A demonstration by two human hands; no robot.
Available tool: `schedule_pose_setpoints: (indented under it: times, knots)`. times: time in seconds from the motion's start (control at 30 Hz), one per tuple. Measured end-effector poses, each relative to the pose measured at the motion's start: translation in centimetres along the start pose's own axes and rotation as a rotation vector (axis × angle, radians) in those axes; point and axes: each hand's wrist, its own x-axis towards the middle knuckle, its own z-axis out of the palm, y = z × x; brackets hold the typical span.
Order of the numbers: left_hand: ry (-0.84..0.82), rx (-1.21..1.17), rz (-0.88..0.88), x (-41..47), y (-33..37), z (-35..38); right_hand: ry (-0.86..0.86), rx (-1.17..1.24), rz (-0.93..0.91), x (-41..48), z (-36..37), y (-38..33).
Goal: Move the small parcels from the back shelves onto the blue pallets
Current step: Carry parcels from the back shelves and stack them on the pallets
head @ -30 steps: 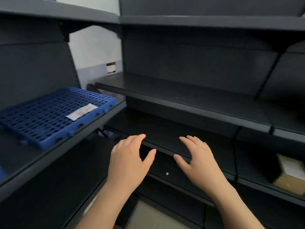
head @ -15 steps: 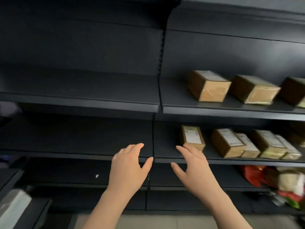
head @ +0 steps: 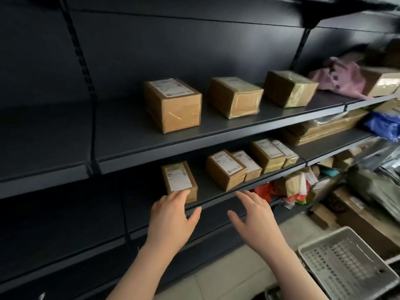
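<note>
Now your left hand (head: pixel 171 219) and right hand (head: pixel 255 215) were spread wide and empty. That small box (head: pixel 179 180) sat on the lower shelf (head: pixel 216 199), touching your left fingertips; you needed both sides.

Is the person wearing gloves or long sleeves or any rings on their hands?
No gloves. Both the left hand and the right hand are bare, and the forearms are bare too, as far down as the picture goes, so no sleeves show. No rings, watch or bracelets can be seen on the fingers or wrists.
</note>
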Motion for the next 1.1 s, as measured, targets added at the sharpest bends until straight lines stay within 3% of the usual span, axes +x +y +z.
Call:
schedule_pose_setpoints:
  times: [0.4, 0.8, 1.1]
  knots:
    - [-0.149, -0.013, 0.242, 11.7, 5.7, 4.9, 0.119, 0.004, 0.244, 6.0, -1.3, 7.0]
    - [-0.272, 0.063, 0.247, 22.6, 11.6, 15.4, 0.053, 0.132, 0.197, 16.1, -1.3, 15.8]
    - [-0.402, 0.351, 0.265, 27.7, 11.5, 22.1, -0.081, 0.184, 0.132, 23.3, 1.1, 20.8]
